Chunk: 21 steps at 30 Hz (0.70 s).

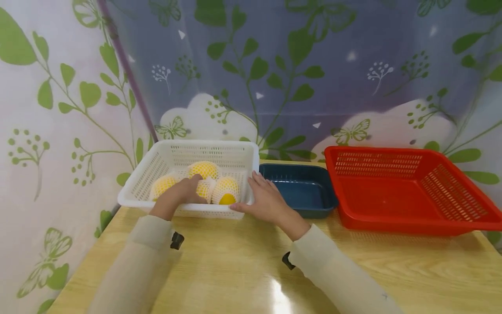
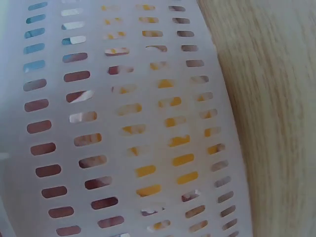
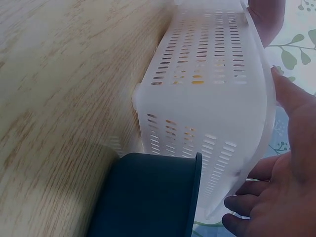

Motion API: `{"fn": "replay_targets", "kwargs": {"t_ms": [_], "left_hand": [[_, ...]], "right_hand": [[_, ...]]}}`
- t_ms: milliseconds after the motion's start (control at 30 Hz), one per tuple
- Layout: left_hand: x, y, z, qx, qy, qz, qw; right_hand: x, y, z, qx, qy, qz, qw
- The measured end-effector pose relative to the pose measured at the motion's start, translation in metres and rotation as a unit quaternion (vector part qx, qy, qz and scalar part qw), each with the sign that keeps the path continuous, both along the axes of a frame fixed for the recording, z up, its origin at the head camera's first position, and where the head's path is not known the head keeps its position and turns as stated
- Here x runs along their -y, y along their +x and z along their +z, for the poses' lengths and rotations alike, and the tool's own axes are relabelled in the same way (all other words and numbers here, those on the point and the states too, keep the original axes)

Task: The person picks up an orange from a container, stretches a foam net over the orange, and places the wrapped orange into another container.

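A white slotted plastic basket (image 1: 211, 211) holds several round yellow fruits in white foam netting. My left hand (image 1: 178, 194) reaches over its front rim, thumb and fingers around the middle front netted fruit (image 1: 202, 190). Some of its fingers are hidden. Beside it lie a right-hand fruit (image 1: 226, 192) with a bare yellow patch, a back fruit (image 1: 202, 169) and a left fruit (image 1: 164, 185). Fairly straight and spread, the fingers of my right hand (image 1: 268, 200) touch the basket's right rim, thumb at the front corner. Yellow shows through the basket wall (image 2: 108, 163) in the left wrist view.
A dark blue basin (image 1: 306, 192) stands close to the white basket's right side. Farther right is a large red basket (image 1: 388, 196) with slotted walls. All stand on a wood-grain table (image 1: 235, 266), in front of a leaf-patterned curtain (image 1: 270, 87).
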State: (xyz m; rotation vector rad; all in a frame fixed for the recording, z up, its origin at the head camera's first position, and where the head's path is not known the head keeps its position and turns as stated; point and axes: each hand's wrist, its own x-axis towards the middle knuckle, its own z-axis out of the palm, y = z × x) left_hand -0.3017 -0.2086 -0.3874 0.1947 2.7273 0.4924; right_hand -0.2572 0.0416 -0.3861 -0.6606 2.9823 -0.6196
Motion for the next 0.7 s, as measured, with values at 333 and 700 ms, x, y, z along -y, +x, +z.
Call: {"fn": "replay_targets", "kwargs": {"t_ms": [333,700], "left_hand": [[-0.004,0.005,-0.001,0.021,-0.016,0.010,0.9996],[0.002,-0.001,0.012,-0.034,-0.061,-0.060,0.9957]], "right_hand": [[0.002,0.006,-0.001,0.003,-0.002,0.001,1.000],[0.002,0.003,-0.001,-0.012,-0.001,0.004,1.000]]}}
